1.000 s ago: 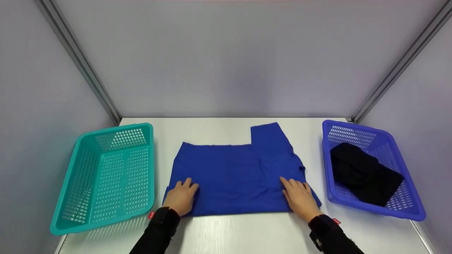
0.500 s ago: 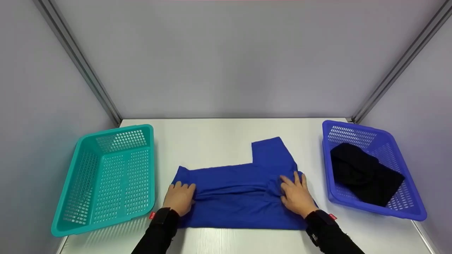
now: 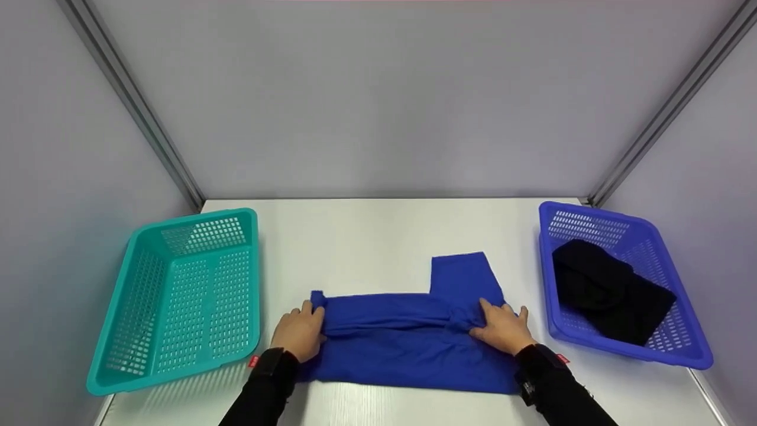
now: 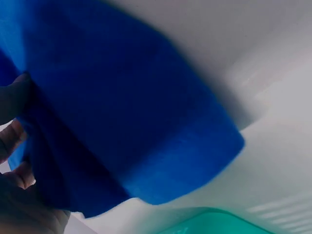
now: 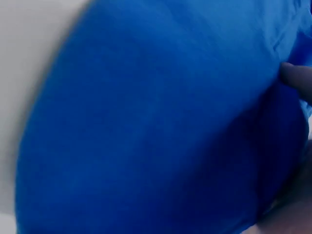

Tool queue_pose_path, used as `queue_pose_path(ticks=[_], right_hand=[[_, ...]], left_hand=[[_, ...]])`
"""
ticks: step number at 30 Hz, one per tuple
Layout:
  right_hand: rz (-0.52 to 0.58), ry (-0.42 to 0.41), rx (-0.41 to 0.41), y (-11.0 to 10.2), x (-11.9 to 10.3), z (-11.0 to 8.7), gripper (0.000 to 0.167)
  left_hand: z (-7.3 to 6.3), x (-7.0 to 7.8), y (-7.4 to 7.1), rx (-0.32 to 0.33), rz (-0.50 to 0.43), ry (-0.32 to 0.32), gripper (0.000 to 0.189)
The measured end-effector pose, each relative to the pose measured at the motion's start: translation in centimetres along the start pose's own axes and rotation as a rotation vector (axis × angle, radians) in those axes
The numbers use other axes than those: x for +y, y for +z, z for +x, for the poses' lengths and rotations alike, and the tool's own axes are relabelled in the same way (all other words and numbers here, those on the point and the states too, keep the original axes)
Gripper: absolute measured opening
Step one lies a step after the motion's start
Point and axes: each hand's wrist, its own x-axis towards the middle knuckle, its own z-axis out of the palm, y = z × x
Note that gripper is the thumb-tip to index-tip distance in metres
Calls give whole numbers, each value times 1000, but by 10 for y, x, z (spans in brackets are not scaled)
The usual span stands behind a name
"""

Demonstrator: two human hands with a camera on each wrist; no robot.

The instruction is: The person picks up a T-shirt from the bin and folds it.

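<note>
A blue shirt (image 3: 402,355) lies partly folded on the white table, with creases across its middle. One short sleeve (image 3: 463,273) sticks out from its far right side. My left hand (image 3: 300,332) pinches the shirt's left side, and in the left wrist view its fingers (image 4: 13,100) bunch the blue cloth. At the right side my right hand (image 3: 505,327) grips a gathered fold. Its thumb (image 5: 298,80) presses the cloth in the right wrist view, where most of its other fingers are hidden.
A green plastic basket (image 3: 254,284) stands on the left of the table (image 3: 355,236). On the right, a purple basket (image 3: 547,278) holds a black cloth item (image 3: 609,293). Grey panels wall in the back and both sides.
The shirt's far edge and sleeve have slid toward me, and the cloth has bunched into folds between the hands. My fingers have gone from lying on the cloth to gripping it.
</note>
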Motion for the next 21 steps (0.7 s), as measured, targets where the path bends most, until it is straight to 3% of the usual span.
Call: queue_pose_path(ticks=[3,5,11,15,19,21], right_hand=[[-4,-26,48,0,3,0,48],[12,-45,80,1,6,0,39],[139,3,69,4,11,5,47],[106,25,166,5,12,8,23],[71,92,158,1,11,9,60],[52,127,124,-1,11,11,61]], left_hand=[[-3,-2,2,-15,-10,-35,55],[-3,-2,2,-21,-16,-56,54],[-4,0,0,11,-47,-89,46],[-5,3,-5,6,-83,-99,44],[-3,6,-10,-11,-76,-81,45],[-1,7,-11,-16,-81,-78,51]])
